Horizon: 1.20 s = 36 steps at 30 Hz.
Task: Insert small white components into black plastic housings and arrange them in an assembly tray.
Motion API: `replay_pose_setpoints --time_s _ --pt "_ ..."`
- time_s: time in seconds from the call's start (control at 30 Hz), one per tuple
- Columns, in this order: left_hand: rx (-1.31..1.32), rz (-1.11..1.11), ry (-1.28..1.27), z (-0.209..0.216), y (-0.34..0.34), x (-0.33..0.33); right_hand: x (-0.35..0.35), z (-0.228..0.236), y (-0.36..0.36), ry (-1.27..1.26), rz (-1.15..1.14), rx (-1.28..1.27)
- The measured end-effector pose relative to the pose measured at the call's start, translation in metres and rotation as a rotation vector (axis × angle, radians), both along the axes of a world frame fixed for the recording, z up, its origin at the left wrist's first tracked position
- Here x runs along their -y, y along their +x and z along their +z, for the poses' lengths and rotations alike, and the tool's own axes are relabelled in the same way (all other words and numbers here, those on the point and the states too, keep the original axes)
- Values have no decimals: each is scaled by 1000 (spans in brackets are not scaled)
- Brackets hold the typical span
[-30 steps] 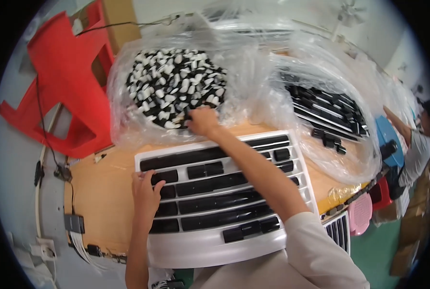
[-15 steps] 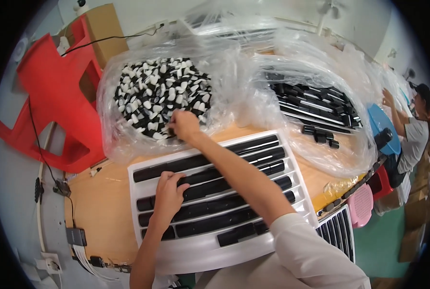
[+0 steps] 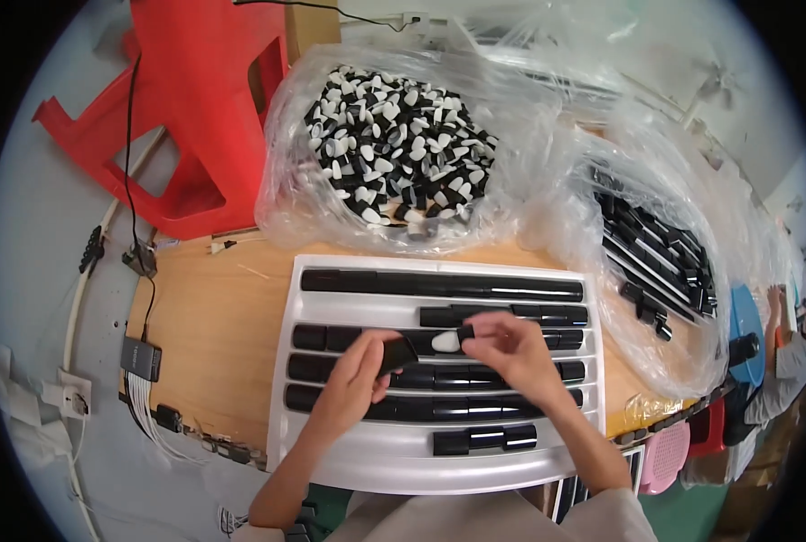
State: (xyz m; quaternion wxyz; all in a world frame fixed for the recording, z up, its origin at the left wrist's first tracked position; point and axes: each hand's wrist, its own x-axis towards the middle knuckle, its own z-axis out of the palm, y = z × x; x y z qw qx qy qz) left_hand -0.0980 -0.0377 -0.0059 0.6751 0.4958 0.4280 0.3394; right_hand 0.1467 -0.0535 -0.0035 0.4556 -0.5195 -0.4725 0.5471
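My left hand [image 3: 353,384] is closed on a glossy black tube section [image 3: 398,355], held tilted above the tray. Pinched in my right hand [image 3: 516,357] is a small piece with a black base and a white rounded tip [image 3: 445,341]. The white tip points left toward the black tube section, with a small gap between them. Below both hands lies a white tray [image 3: 367,470] with several grooves, where glossy black tube sections [image 3: 439,284] rest in rows. The second row and the nearest row are filled only in part.
Behind the tray, a clear plastic bag [image 3: 285,172] holds a heap of black-and-white pieces [image 3: 403,144]. Another bag [image 3: 602,334] at right contains black tubes [image 3: 656,253]. A red plastic stool [image 3: 204,117] stands at left, near a black cable box [image 3: 141,359]. A person works at far right.
My right hand has come back from the heap to above the tray, bringing a black-and-white piece. My left hand has lifted a black tube section off the tray. The view has shifted.
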Motion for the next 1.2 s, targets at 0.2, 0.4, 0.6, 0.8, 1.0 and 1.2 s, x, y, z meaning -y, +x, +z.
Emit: replay_pose_setpoints --time_s 0.2,0.4,0.6,0.8,1.0,1.2 --pt "-143 48 102 -1 17 32 42 1 -17 -4 -77 -53" --pt "-190 59 156 3 29 43 55 -4 -28 -4 -67 -80" --pt "-252 156 412 -3 41 47 56 -8 -29 -17 -81 -102" --pt "-309 282 534 -16 60 55 60 -10 -37 32 -136 -88" --pt "-281 199 582 -7 68 52 31 5 -21 -216 -63 -419" --pt "-280 223 693 -11 94 68 30 -14 -37 -249 61 -727"
